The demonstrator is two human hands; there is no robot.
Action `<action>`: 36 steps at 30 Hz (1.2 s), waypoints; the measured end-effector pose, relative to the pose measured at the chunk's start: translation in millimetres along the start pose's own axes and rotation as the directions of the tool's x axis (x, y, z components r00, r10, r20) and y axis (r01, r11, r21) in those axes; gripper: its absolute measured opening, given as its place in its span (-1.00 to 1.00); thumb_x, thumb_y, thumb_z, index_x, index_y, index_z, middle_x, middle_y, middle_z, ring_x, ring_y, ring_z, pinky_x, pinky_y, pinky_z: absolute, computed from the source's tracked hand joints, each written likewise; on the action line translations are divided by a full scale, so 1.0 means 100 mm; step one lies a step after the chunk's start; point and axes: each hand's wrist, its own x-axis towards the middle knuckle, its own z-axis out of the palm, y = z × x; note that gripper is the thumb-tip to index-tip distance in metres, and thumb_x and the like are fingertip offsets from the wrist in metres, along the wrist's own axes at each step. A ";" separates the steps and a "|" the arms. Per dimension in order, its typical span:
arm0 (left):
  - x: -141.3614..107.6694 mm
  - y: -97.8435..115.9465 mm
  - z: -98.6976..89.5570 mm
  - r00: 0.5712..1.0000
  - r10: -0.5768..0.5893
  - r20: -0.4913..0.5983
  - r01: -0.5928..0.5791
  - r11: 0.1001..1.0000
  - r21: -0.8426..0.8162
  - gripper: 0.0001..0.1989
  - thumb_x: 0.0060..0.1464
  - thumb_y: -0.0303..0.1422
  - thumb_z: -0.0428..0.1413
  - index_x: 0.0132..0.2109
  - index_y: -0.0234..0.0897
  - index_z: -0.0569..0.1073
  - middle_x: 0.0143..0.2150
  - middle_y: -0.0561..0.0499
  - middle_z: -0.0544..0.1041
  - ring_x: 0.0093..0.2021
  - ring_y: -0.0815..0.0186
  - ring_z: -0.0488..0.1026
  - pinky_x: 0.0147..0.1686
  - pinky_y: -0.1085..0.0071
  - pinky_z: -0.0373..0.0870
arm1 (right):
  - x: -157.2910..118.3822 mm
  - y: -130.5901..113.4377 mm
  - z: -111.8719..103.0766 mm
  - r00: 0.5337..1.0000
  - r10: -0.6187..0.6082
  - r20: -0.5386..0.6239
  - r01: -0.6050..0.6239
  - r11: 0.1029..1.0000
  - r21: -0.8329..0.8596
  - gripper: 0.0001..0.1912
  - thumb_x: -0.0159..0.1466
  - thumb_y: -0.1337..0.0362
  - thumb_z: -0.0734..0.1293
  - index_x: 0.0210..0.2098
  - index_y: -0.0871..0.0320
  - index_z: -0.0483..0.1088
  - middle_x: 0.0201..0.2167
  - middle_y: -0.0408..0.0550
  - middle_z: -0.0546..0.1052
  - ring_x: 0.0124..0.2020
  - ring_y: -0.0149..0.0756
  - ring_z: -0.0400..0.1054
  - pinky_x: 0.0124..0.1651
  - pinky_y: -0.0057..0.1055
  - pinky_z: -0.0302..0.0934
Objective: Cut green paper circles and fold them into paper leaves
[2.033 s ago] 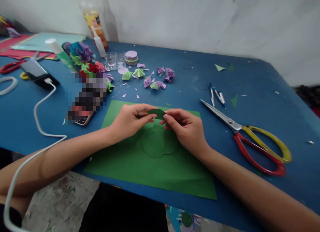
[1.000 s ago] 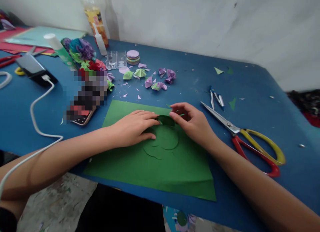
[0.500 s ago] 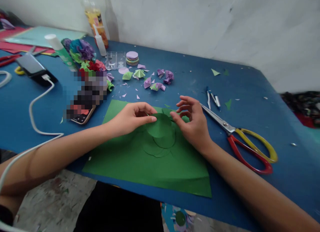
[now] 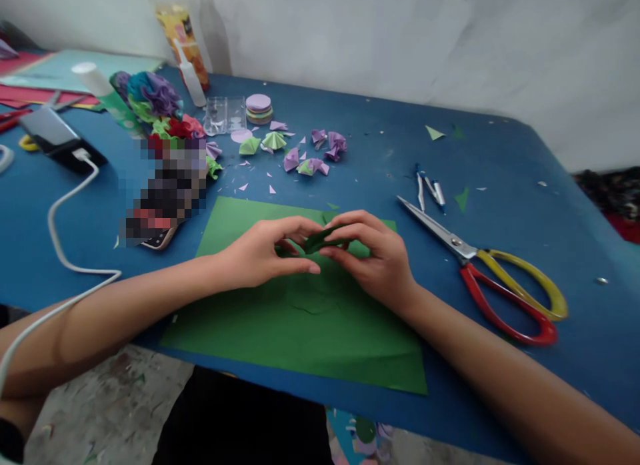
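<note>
Blue desk point(image 4: 370, 151) before a pale wall point(image 4: 350, 38): smartphone point(image 4: 161, 239) at left; left hand point(image 4: 267, 251), thumb and fingers apart, beside a dark-green paper piece point(image 4: 316, 241) pinched by the right hand point(image 4: 377, 255) over a green sheet point(image 4: 300, 348); scissors point(image 4: 456, 241) at right.

Small dark-green paper piece point(image 4: 316, 242), seen nearly edge-on, tilted, its three-o'clock end higher, held by the right hand point(image 4: 377, 255); the left hand point(image 4: 265, 255) is at its nine-o'clock end, thumb apart; underneath, a larger green sheet point(image 4: 300, 348) lies flat, creased toward five o'clock.
</note>
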 end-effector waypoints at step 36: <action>0.01 -0.02 0.00 0.992 -0.034 -0.121 0.029 0.999 -0.038 -0.84 0.02 -0.40 0.16 -0.21 -0.34 0.49 -0.36 0.01 0.60 -0.31 0.36 0.57 -0.30 0.47 0.50 | 0.03 -0.10 0.06 0.916 0.401 0.020 -0.390 0.878 0.279 -0.92 0.15 0.27 0.40 -0.40 0.11 0.43 -0.46 -0.15 0.53 -0.45 -0.37 0.41 -0.38 -0.42 0.36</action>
